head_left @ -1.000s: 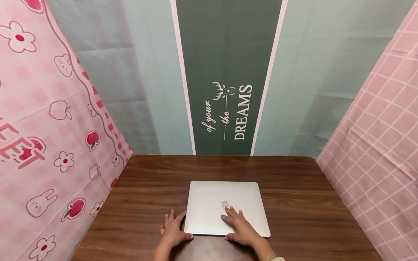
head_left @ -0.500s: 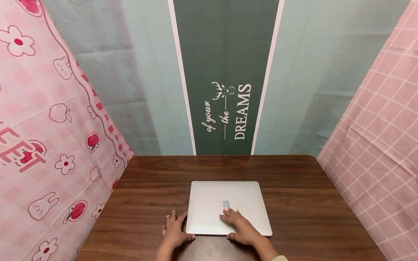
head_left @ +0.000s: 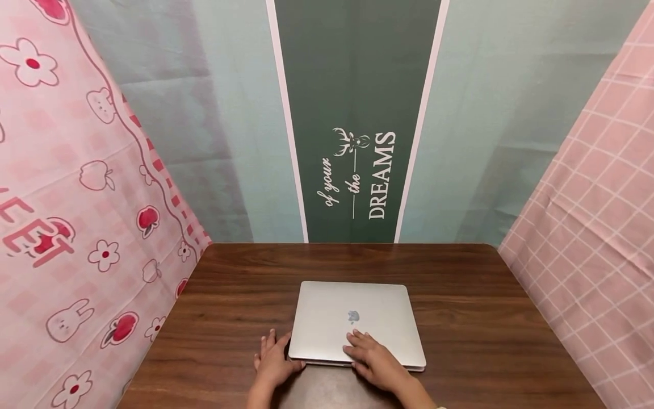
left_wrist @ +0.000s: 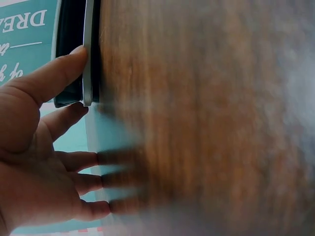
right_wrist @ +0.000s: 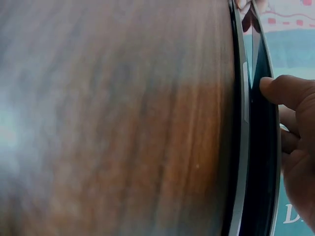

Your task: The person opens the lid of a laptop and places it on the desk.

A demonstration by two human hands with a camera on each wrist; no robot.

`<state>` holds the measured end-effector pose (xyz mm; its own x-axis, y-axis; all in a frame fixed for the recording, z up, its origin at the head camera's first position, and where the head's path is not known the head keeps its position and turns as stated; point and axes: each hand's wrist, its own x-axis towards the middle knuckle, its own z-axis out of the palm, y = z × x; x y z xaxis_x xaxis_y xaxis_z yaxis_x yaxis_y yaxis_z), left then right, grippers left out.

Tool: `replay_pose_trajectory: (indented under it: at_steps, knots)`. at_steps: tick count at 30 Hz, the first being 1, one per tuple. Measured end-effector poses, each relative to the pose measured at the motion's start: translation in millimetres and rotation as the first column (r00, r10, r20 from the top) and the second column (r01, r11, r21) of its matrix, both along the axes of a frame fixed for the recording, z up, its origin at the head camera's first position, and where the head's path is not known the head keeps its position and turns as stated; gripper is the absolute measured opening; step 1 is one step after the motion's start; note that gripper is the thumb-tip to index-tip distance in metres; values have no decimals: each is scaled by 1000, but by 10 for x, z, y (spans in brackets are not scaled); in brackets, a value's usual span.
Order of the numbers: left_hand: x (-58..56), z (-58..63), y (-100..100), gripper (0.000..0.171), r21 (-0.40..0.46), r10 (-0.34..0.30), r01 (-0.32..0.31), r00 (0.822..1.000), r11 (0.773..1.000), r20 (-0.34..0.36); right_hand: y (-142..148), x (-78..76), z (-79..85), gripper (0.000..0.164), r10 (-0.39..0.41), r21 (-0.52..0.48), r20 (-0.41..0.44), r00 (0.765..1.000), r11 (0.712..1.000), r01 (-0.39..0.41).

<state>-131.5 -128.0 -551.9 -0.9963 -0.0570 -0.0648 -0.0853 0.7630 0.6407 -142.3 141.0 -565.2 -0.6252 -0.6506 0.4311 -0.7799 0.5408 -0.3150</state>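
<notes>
A silver laptop [head_left: 327,312] lies on the wooden table, its lid raised a little at the front edge. My right hand [head_left: 375,363] grips that lid edge, thumb under it and fingers on top. In the right wrist view the thumb [right_wrist: 275,88] is against the lid's dark inner side, above the base [right_wrist: 241,172]. My left hand [head_left: 273,360] holds the base's front left corner between thumb and index finger. The left wrist view shows the thumb [left_wrist: 71,66] on the base's edge, with the other fingers [left_wrist: 83,161] spread, their tips on the table.
The brown wood-grain table [head_left: 230,289] extends around the laptop. A pink patterned curtain [head_left: 102,216] hangs at the left, a pink checked one [head_left: 592,227] at the right. Behind the table is a green backdrop [head_left: 352,85] with white lettering.
The laptop lid's front edge has risen from the base, leaving a narrow gap. My right thumb has moved in under the lid and its fingers slid slightly toward the front; my left hand stays nearly still.
</notes>
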Motion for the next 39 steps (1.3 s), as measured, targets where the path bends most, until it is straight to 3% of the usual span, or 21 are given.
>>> replay_pose_trajectory:
  at_steps: [8,13,20,30,39]
  knots:
    - [2,16,16,74,3,20,-20,1000,1000,-7,43,-33,66,38,93,50,-219,971,995,-84]
    - [20,8,31,76,-2,9,-9,1000,1000,6,82,-17,94,22,120,51,-272,955,993,-110]
    - [-9,61,65,78,7,25,-25,1000,1000,11,75,-32,57,39,121,-27,-334,935,990,-138]
    - [-15,37,80,80,-8,50,-49,998,999,34,83,-68,117,28,152,-146,-330,932,967,-209]
    - [17,39,65,79,1,45,-45,997,999,56,71,-61,201,33,151,-160,-308,939,965,-208]
